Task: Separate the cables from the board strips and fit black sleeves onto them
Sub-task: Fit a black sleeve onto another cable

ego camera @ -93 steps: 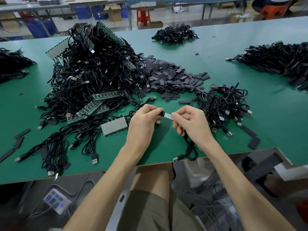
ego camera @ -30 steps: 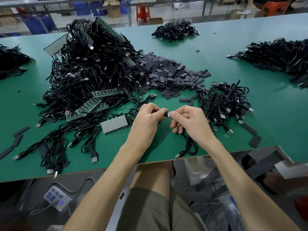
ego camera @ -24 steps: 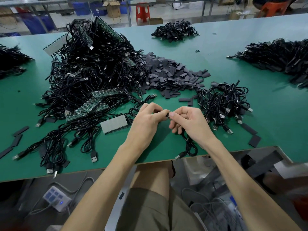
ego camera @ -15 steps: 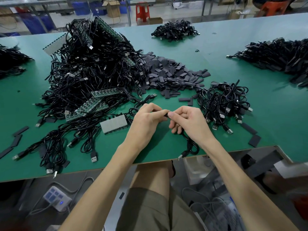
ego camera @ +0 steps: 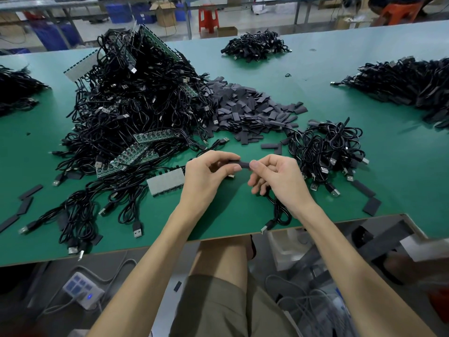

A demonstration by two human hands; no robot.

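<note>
In the head view, a pale bare tab showed between the fingertips three seconds ago. It is now out of sight, and a flat black sleeve (ego camera: 240, 164) spans the gap instead. I judge that the sleeve has been drawn fully over the cable's board end. If so, this piece is about done and the next cable can be separated.

The sleeve is held just above the green table (ego camera: 238, 215), near the middle of the picture. Its long axis lies almost level, from 9 o'clock to 3 o'clock, with one end in each hand.

- **Left hand:** The left hand (ego camera: 206, 176) pinches the 9 o'clock end between thumb and forefinger, with the other fingers curled behind.
- **Right hand:** The right hand (ego camera: 279, 178) pinches the 3 o'clock end the same way, and its lower fingers are curled over the thin black cable (ego camera: 279, 212).
- **Cable:** It runs out toward 5 o'clock, loops at the table edge and ends in a silver plug (ego camera: 267, 226) pointing about 7 o'clock.

From the hands, the tangled heap of black cables on green board strips (ego camera: 136, 98) lies at 10 o'clock. The pile of loose dark sleeves (ego camera: 247, 110) is at 12 o'clock, and a small bundle of cables (ego camera: 325, 149) is at 2 o'clock.
</note>
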